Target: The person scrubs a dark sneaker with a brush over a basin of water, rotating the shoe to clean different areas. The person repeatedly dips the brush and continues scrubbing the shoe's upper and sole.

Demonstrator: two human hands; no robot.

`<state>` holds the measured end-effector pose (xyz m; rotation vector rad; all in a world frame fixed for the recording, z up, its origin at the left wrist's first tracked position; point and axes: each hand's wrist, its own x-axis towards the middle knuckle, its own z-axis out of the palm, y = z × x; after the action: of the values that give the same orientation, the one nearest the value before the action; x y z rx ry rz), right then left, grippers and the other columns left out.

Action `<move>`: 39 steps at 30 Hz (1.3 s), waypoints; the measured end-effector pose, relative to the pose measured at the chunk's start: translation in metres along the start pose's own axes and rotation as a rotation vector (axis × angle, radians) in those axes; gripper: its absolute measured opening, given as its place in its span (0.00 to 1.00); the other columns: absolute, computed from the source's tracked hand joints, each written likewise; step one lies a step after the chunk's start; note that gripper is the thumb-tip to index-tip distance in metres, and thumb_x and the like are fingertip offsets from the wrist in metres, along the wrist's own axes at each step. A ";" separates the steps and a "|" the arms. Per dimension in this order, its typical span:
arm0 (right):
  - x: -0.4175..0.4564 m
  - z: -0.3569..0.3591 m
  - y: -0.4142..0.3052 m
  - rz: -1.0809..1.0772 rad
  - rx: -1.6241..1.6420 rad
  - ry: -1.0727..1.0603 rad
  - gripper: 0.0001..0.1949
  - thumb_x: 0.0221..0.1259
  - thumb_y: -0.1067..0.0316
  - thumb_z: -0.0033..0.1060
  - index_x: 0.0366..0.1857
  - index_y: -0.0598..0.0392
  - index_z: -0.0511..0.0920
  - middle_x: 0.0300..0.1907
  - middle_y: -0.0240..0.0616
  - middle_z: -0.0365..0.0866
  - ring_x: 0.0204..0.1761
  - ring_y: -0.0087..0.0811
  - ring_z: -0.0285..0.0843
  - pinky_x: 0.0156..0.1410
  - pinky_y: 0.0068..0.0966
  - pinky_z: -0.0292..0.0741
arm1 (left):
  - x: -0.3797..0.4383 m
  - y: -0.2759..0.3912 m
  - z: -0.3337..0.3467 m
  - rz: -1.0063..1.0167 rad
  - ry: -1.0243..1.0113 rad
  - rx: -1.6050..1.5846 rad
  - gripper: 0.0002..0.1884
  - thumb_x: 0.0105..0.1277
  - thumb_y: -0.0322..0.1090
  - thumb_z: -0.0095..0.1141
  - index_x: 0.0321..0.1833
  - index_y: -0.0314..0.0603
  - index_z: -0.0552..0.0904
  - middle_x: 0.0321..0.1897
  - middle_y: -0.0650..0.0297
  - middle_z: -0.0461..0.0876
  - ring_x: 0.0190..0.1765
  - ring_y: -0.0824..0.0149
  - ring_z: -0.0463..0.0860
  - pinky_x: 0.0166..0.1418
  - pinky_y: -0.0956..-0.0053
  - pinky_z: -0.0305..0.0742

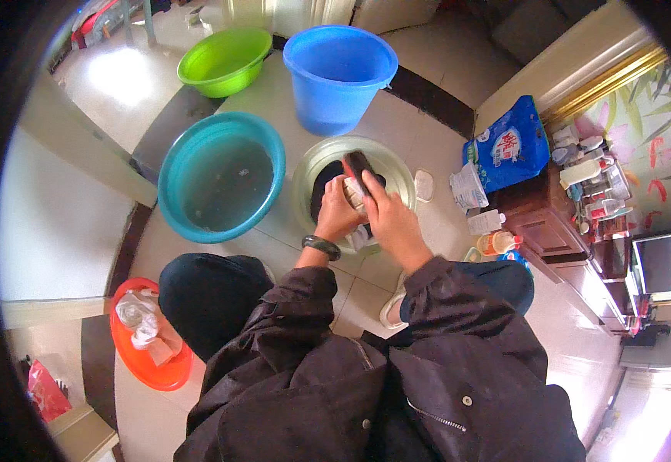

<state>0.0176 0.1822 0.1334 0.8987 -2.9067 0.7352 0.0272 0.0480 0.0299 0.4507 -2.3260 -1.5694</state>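
Both hands are over a pale basin [400,163] on the tiled floor. My left hand [339,212] holds a light-coloured item [354,193], perhaps a shoe; its exact kind is partly hidden by my fingers. My right hand [391,216] grips a dark brush [360,171], which rests against the light item. Dark cloth or dark water [325,182] shows inside the basin, below my hands. Near my left wrist a white piece [358,237] lies inside the basin's near side.
A teal basin of cloudy water [165,190] stands left, a blue bucket [330,110] and green basin [223,86] beyond. An orange basin with white cloth [182,369] is lower left. Bottles [494,243], a blue detergent bag [508,144] and a wooden cabinet [543,225] stand right.
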 end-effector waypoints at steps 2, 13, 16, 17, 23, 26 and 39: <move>0.013 0.001 0.004 -0.001 0.041 0.006 0.24 0.76 0.54 0.49 0.74 0.35 0.67 0.35 0.55 0.78 0.33 0.59 0.81 0.40 0.50 0.78 | 0.007 -0.006 0.000 -0.051 -0.037 -0.056 0.50 0.37 0.40 0.81 0.66 0.32 0.68 0.60 0.45 0.73 0.63 0.46 0.76 0.67 0.59 0.72; 0.040 0.022 0.042 0.025 0.310 -0.029 0.23 0.77 0.54 0.46 0.73 0.41 0.70 0.49 0.56 0.83 0.37 0.55 0.83 0.46 0.46 0.79 | 0.013 -0.029 0.006 -0.075 -0.179 -0.275 0.49 0.33 0.35 0.81 0.64 0.34 0.70 0.56 0.50 0.74 0.63 0.51 0.75 0.69 0.61 0.71; 0.041 0.001 0.065 0.471 0.937 -0.286 0.25 0.79 0.52 0.50 0.76 0.42 0.66 0.36 0.32 0.77 0.26 0.23 0.71 0.31 0.23 0.72 | 0.012 -0.009 -0.003 -0.011 -0.157 -0.186 0.50 0.32 0.33 0.80 0.65 0.38 0.69 0.57 0.51 0.73 0.63 0.51 0.74 0.69 0.62 0.71; 0.036 0.000 0.067 0.582 1.140 -0.320 0.26 0.79 0.51 0.50 0.77 0.41 0.64 0.31 0.28 0.72 0.24 0.18 0.65 0.27 0.19 0.68 | 0.010 -0.010 -0.006 -0.005 -0.142 -0.184 0.50 0.32 0.33 0.80 0.65 0.39 0.69 0.57 0.52 0.73 0.63 0.52 0.74 0.69 0.62 0.70; 0.024 0.017 0.074 0.698 1.362 -0.228 0.23 0.71 0.50 0.65 0.60 0.51 0.72 0.28 0.25 0.68 0.21 0.17 0.64 0.22 0.17 0.65 | 0.010 -0.013 0.002 0.115 -0.182 -0.213 0.48 0.34 0.29 0.78 0.64 0.43 0.69 0.55 0.55 0.73 0.60 0.54 0.74 0.66 0.62 0.72; 0.018 0.016 0.071 0.637 1.359 -0.256 0.23 0.66 0.55 0.72 0.58 0.54 0.73 0.27 0.23 0.68 0.21 0.16 0.65 0.21 0.16 0.65 | 0.009 -0.001 0.000 0.170 -0.163 -0.166 0.49 0.34 0.28 0.79 0.66 0.46 0.68 0.57 0.56 0.73 0.61 0.55 0.75 0.68 0.62 0.71; 0.022 0.017 0.044 0.369 0.775 0.093 0.40 0.51 0.50 0.79 0.60 0.70 0.70 0.51 0.49 0.82 0.51 0.37 0.82 0.58 0.31 0.77 | -0.004 0.030 0.005 0.450 -0.026 0.128 0.45 0.42 0.30 0.77 0.67 0.46 0.68 0.69 0.49 0.68 0.74 0.45 0.67 0.74 0.56 0.69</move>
<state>-0.0219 0.1951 0.1023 0.2900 -2.7134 1.9383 0.0257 0.0644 0.0555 -0.0698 -2.3419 -1.2235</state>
